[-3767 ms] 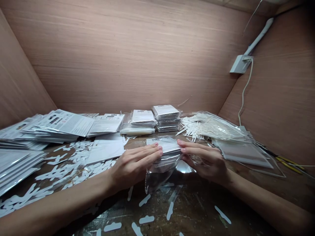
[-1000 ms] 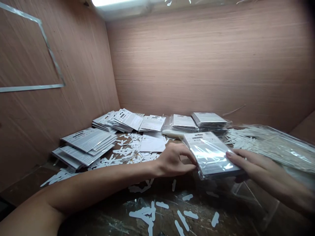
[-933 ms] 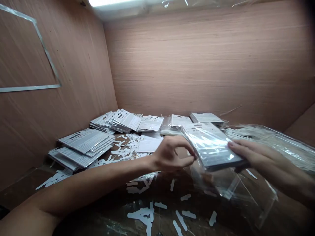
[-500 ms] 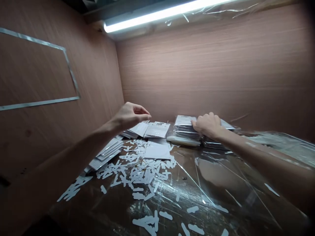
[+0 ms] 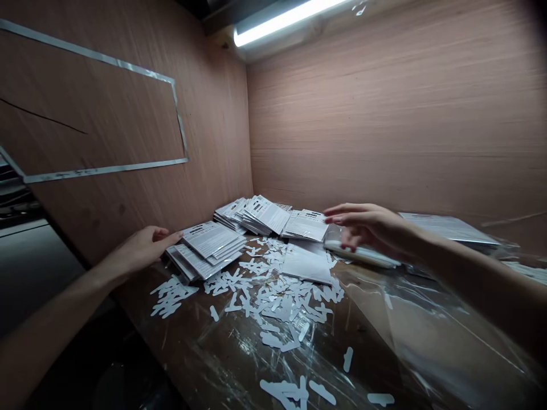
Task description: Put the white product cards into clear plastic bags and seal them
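Observation:
My left hand (image 5: 145, 245) is open, its fingertips just beside a stack of printed card packets in clear sleeves (image 5: 209, 246). My right hand (image 5: 367, 225) hangs with loosely bent fingers above a plastic-wrapped white bundle (image 5: 361, 253), seemingly not touching it. Neither hand holds anything. Between them lie white paper sheets (image 5: 306, 263), with a fanned pile of similar packets (image 5: 260, 215) behind. Further right, my forearm partly hides a flat packet stack (image 5: 447, 226).
Several white die-cut paper strips (image 5: 273, 302) are scattered across the dark table (image 5: 205, 364), and clear plastic film (image 5: 431, 336) lies on its right side. Plywood walls (image 5: 384, 125) rise behind and left, with a metal strip outline (image 5: 102, 171) on the left wall. A strip light (image 5: 286, 23) shines above.
The clear-sleeved packet once held between my hands is no longer in them. My right hand has lifted off the back stacks, my left has moved down beside the left stack, and the view has swung left.

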The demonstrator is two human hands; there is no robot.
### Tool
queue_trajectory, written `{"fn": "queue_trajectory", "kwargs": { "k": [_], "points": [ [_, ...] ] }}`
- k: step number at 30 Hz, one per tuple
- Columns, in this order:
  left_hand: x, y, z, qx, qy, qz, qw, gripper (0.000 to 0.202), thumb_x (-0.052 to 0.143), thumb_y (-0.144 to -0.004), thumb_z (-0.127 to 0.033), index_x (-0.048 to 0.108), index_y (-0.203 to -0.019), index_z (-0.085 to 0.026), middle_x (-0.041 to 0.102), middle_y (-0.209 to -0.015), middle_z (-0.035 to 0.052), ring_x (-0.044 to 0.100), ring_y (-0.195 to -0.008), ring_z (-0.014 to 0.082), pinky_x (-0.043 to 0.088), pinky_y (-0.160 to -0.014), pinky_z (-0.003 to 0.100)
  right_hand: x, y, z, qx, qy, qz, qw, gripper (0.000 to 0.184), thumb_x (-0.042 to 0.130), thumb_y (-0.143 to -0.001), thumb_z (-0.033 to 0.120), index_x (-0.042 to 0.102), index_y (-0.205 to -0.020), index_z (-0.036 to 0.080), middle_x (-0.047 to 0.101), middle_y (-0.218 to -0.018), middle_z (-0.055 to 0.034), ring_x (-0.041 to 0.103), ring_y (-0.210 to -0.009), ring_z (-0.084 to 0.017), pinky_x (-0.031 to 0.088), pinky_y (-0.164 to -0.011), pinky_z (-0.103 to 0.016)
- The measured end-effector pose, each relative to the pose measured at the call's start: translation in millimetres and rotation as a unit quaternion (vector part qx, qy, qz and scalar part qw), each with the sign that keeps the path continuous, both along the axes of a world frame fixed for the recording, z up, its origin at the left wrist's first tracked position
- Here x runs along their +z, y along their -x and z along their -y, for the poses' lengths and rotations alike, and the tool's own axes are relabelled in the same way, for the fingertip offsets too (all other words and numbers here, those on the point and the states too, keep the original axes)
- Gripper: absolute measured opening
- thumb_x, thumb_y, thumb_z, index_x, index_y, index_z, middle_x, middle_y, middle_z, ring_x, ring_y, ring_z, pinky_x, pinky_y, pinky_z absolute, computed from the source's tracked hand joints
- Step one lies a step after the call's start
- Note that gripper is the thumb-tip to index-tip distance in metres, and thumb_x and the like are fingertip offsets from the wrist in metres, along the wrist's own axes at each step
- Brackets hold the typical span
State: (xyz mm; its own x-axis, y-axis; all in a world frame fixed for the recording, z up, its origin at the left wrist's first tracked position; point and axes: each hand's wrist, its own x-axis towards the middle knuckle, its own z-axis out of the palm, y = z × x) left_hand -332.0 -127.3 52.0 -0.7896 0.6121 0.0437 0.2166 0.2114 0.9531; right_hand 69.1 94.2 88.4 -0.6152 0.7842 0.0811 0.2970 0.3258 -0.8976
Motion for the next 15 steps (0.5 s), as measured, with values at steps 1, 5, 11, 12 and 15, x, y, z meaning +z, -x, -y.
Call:
{"fn": "queue_trajectory", "kwargs": {
  "k": [1,5,11,12,15],
  "points": [
    [-5.2,-5,7,0.004,-0.005,0.044,0.999,0.028,0.089,-0.074,-0.024,0.070,-0.092,-0.014,0.071,-0.078,0.0020,0.065,-0.079,0.0198,0.051,-0.066,0.023,-3.5,19,4,0.045,0.023,-0.021,0.999,0.045,0.069,-0.083,0.040,0.072,-0.122,0.017,0.076,-0.109,-0.0158,0.074,-0.077,-0.027,0.060,-0.067,-0.040],
    [-16.3,-29,19,0.009,-0.064,0.192,0.979,0.014,0.065,-0.093,-0.025,0.064,-0.101,-0.015,0.073,-0.097,0.0118,0.073,-0.092,0.0286,0.063,-0.080,0.043,-30.7,114,11,0.177,0.055,0.044,0.982,0.029,0.054,-0.102,0.034,0.073,-0.109,0.012,0.074,-0.117,-0.0128,0.071,-0.106,-0.025,0.059,-0.093,-0.037],
    [-22.5,-36,2,0.021,-0.109,0.266,0.957,0.023,0.066,-0.084,-0.016,0.064,-0.106,-0.008,0.072,-0.094,0.0193,0.075,-0.082,0.0271,0.064,-0.072,0.037,-61.5,227,17,0.118,0.013,0.112,0.987,0.036,0.065,-0.100,0.038,0.062,-0.130,0.018,0.063,-0.132,-0.0093,0.066,-0.112,-0.026,0.058,-0.094,-0.046],
    [-23.2,-35,-3,0.020,-0.112,0.274,0.955,0.023,0.066,-0.083,-0.015,0.064,-0.105,-0.007,0.072,-0.092,0.0196,0.075,-0.080,0.0274,0.064,-0.070,0.038,-62.8,238,19,0.117,0.012,0.121,0.986,0.036,0.065,-0.100,0.038,0.062,-0.130,0.017,0.063,-0.132,-0.0096,0.066,-0.112,-0.027,0.058,-0.094,-0.046],
    [-26.3,-31,-17,0.026,-0.132,0.277,0.951,0.022,0.066,-0.081,-0.012,0.065,-0.103,-0.009,0.074,-0.087,0.0160,0.074,-0.074,0.0258,0.063,-0.065,0.037,-64.0,262,24,0.123,0.030,0.152,0.980,0.036,0.065,-0.100,0.038,0.062,-0.130,0.017,0.063,-0.132,-0.0098,0.066,-0.112,-0.027,0.058,-0.094,-0.047]
  ]
}}
